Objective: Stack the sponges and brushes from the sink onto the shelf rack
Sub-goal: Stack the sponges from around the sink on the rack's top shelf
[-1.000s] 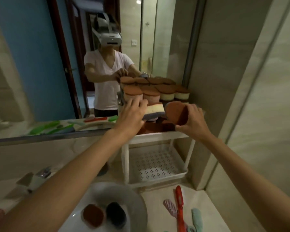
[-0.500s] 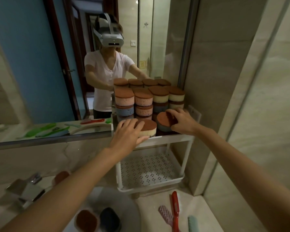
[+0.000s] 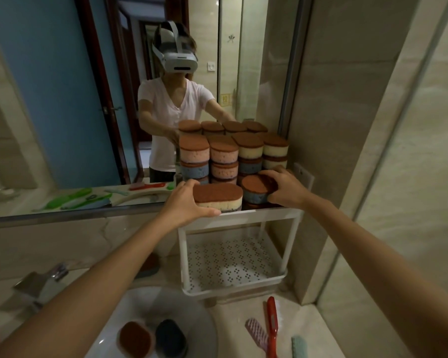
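Note:
A white two-tier shelf rack [image 3: 243, 218] stands on the counter beside the mirror. Its top tier carries several stacks of brown-topped sponges [image 3: 223, 153]. My left hand [image 3: 185, 202] grips a yellow sponge with a brown top [image 3: 217, 196] at the tier's front edge. My right hand [image 3: 285, 187] holds a blue sponge with a brown top [image 3: 255, 191] right beside it. In the sink [image 3: 192, 306] lie a brown sponge [image 3: 135, 339] and a dark blue sponge [image 3: 170, 337]. A red brush [image 3: 272, 324], a pink brush [image 3: 256, 330] and a teal brush [image 3: 299, 347] lie on the counter.
The rack's perforated lower tier [image 3: 230, 262] holds nothing. A chrome faucet [image 3: 40, 282] stands left of the sink. Another sponge [image 3: 148, 267] lies on the counter behind my left forearm. A tiled wall [image 3: 373, 151] closes the right side. The mirror [image 3: 62, 99] reflects a person and green brushes.
Both hands lowered their sponges from mid-air onto the front of the top tier. The yellow sponge now lies flat at the edge, the blue one beside it.

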